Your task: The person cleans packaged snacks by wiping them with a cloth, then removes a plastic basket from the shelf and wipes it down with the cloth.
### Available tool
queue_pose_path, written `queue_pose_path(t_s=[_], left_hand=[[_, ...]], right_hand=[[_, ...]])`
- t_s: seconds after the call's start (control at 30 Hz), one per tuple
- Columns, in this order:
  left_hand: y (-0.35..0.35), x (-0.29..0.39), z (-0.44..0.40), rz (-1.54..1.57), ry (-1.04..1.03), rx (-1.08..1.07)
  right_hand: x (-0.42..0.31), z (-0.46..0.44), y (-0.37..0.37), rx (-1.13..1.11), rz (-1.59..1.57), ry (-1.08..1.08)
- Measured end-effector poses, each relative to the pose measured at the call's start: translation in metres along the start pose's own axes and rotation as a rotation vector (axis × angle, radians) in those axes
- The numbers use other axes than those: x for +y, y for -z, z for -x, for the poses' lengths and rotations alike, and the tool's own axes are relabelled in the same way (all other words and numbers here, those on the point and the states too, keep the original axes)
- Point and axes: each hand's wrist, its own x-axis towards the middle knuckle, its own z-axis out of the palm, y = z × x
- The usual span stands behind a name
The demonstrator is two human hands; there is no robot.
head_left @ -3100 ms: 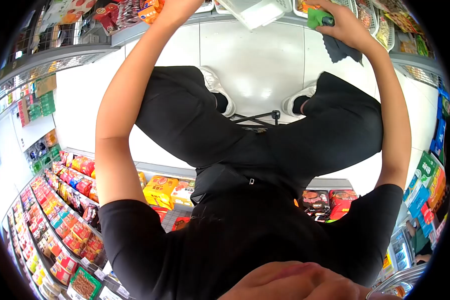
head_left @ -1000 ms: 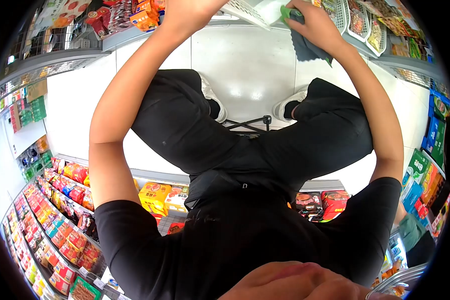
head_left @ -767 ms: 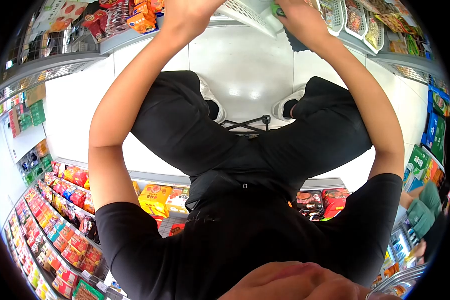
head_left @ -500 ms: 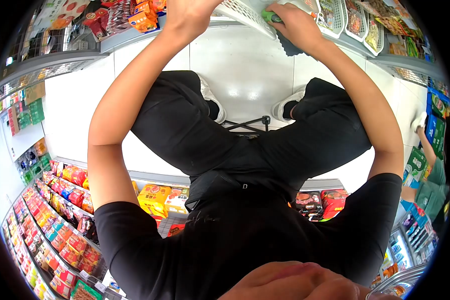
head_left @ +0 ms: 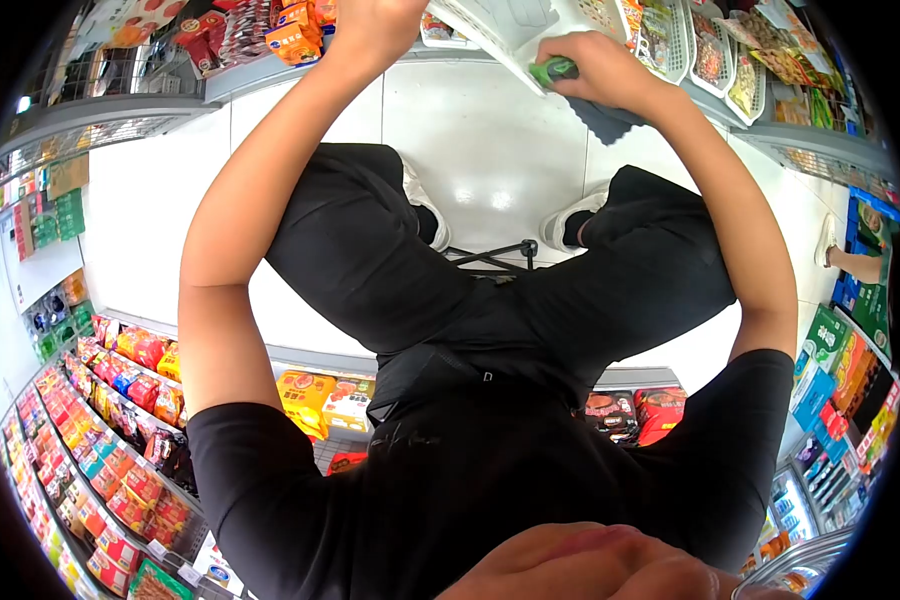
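Observation:
At the top edge, my left hand (head_left: 378,28) is closed at the corner of a white plastic basket (head_left: 505,45); its fingertips are cut off by the view. The basket is tilted, with part of its pale inside showing. My right hand (head_left: 610,72) is wrapped round a dark grey cloth (head_left: 606,124) with a green part (head_left: 554,70) sticking out by the thumb. The green part is against or very near the basket's rim. The cloth's scalloped edge hangs below my palm.
White baskets of packaged snacks (head_left: 715,50) line the shelf ahead, with orange packets (head_left: 295,38) to the left. Behind me are shelves of red packets (head_left: 135,480). My knees straddle a folding stool (head_left: 495,252). Another person's leg (head_left: 855,262) shows at far right.
The basket has turned so more of its inside faces me. My right hand with the cloth has shifted slightly down and right. The person at far right has moved mostly out of view.

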Motion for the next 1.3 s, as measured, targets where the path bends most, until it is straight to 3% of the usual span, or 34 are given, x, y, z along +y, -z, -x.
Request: queue_pose_path(t_s=[0.07,0.13,0.2,0.3,0.43,0.57,0.6,0.63,0.77,0.93,1.03,1.13,1.3], left_hand=[[0.002,-0.001,-0.001,-0.102,-0.03,0.058],[0.011,-0.001,-0.009,-0.234,-0.042,0.136],[0.021,-0.024,-0.016,-0.097,-0.036,0.123],[0.026,-0.037,-0.015,-0.125,0.036,0.127],[0.027,-0.048,-0.011,-0.156,0.123,0.116],[0.019,-0.041,-0.01,-0.107,0.265,0.082],[0.018,-0.041,-0.009,-0.099,0.296,0.064],[0.013,-0.043,-0.01,-0.076,0.201,0.083],[0.005,-0.031,-0.006,0.062,0.374,-0.005],[-0.001,-0.004,-0.005,0.13,0.468,-0.044],[0.01,0.001,-0.007,0.113,0.517,-0.287],[0.002,-0.002,0.001,0.066,0.326,-0.241],[0.002,-0.012,0.006,0.124,0.277,-0.078]], right_hand=[[0.003,0.008,0.008,-0.197,-0.04,0.004],[0.017,0.025,-0.002,-0.435,0.001,-0.127],[0.02,0.03,0.004,-0.571,-0.02,-0.284],[0.054,0.041,-0.005,-0.242,0.01,-0.22],[0.039,0.034,0.012,0.29,0.212,-0.012],[0.025,0.016,0.015,0.399,0.336,-0.058],[0.024,0.012,0.012,0.391,0.363,-0.07],[0.023,0.009,0.008,0.382,0.389,-0.082],[0.031,-0.002,-0.004,0.36,0.632,0.026],[0.019,-0.006,-0.008,0.275,0.727,-0.013],[0.016,-0.012,-0.02,0.212,0.755,-0.068],[0.013,-0.016,-0.022,0.218,0.764,-0.076],[0.002,-0.022,-0.017,0.159,0.669,-0.141]])
